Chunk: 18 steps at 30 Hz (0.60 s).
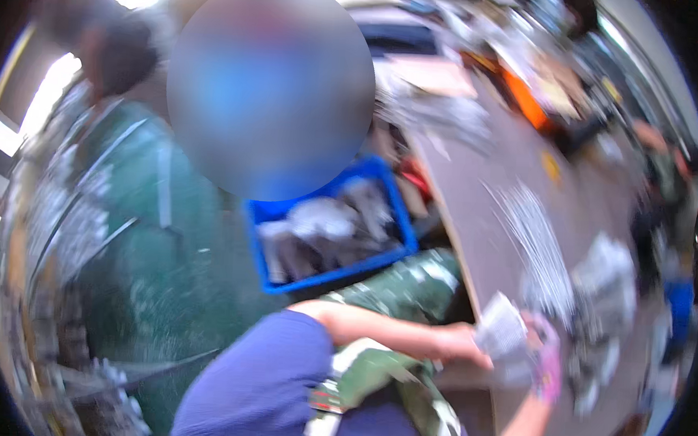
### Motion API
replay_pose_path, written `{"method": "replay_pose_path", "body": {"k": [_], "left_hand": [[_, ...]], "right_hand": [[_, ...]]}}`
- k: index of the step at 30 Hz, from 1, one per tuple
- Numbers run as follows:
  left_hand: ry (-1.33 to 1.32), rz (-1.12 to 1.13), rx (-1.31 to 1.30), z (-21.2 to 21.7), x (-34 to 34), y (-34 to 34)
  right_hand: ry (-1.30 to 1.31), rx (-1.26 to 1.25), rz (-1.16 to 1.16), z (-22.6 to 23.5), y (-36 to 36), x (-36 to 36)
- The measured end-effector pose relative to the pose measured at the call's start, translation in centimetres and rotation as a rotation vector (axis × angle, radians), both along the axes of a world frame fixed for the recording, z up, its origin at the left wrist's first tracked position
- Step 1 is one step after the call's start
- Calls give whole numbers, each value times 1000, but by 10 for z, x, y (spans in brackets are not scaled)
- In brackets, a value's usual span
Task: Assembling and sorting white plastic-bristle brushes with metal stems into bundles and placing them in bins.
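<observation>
A white bundle (pixel 503 330), like folded paper or thin bags with faint grey marks, is held up at the near edge of the table. My right hand (pixel 548 359), in a pink glove, grips it from the right side. On the other side, my left hand (pixel 465 344) is close to the bundle's lower left edge. Motion smears its fingers, so contact cannot be made out. Just beyond the hands lies a sheaf of thin white strips (pixel 533 243) on the brownish table (pixel 476 193). Beside it sits a crumpled pile of whitish, plastic-looking material (pixel 604 290).
A blue crate (pixel 338 279) with greyish-white pieces stands left of the table. Camouflage fabric (pixel 408 288) lies near it. An orange box (pixel 524 99) and papers (pixel 431 74) are at the table's far end. Other people are nearby; the green floor (pixel 148 286) spreads left.
</observation>
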<state>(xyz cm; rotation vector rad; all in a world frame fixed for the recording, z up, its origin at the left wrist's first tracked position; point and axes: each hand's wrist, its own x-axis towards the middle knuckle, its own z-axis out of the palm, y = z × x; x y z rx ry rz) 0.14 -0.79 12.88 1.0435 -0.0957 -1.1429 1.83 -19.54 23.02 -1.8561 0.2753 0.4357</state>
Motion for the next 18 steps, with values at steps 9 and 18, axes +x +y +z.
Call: {"method": "replay_pose_path", "body": {"k": [9, 18], "left_hand": [[360, -119, -289, 2, 23, 19], [341, -173, -251, -6, 13, 5]], "right_hand": [[-142, 110, -143, 6, 4, -41], [-209, 226, -117, 12, -16, -65]]}}
